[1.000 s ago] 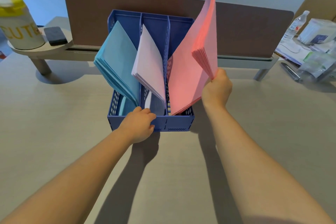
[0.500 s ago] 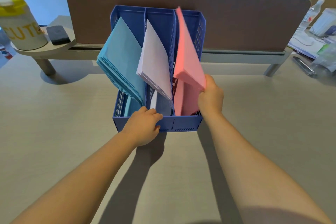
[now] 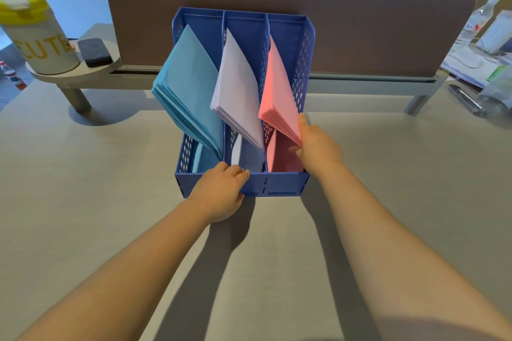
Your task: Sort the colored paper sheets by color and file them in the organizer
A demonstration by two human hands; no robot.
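A blue plastic organizer (image 3: 279, 188) with three slots stands on the desk in front of me. A light blue stack (image 3: 191, 86) leans in the left slot, a white stack (image 3: 239, 91) in the middle one, a pink stack (image 3: 278, 91) in the right one. All three bend toward the left. My left hand (image 3: 221, 191) grips the organizer's front wall near the middle slot. My right hand (image 3: 318, 147) rests against the near right edge of the pink stack, thumb up along it and fingers curled at the sheets.
A brown divider panel (image 3: 360, 36) rises behind the organizer. On a small shelf at the left stand a white tub with a yellow lid (image 3: 36, 36) and a dark phone (image 3: 94, 51). Bottles, papers and a pen (image 3: 465, 99) lie at the far right.
The pink stack, held high and fanned out to the right a second ago, has come down into the right slot. My right hand followed it down. My left hand stayed on the front wall.
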